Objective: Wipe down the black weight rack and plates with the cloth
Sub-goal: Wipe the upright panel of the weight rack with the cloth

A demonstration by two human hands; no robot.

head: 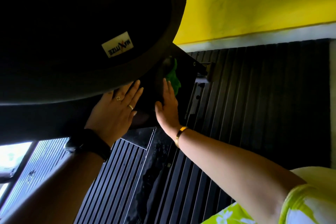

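A big black weight plate (76, 29) with a white label fills the upper left. Below it runs a black bar of the rack (160, 94). My left hand (116, 111), with rings and a black wristband, lies flat with straight fingers against the rack just under the plate's rim. My right hand (168, 104), with a gold bangle, presses the green cloth (173, 78) against the rack with straight fingers; most of the cloth shows beyond the fingertips.
A yellow wall (254, 2) stands at the upper right. Black ribbed floor matting (254, 96) spreads below and right, with a wet-looking flat strip (156, 169) across it. Bright light comes from the lower left.
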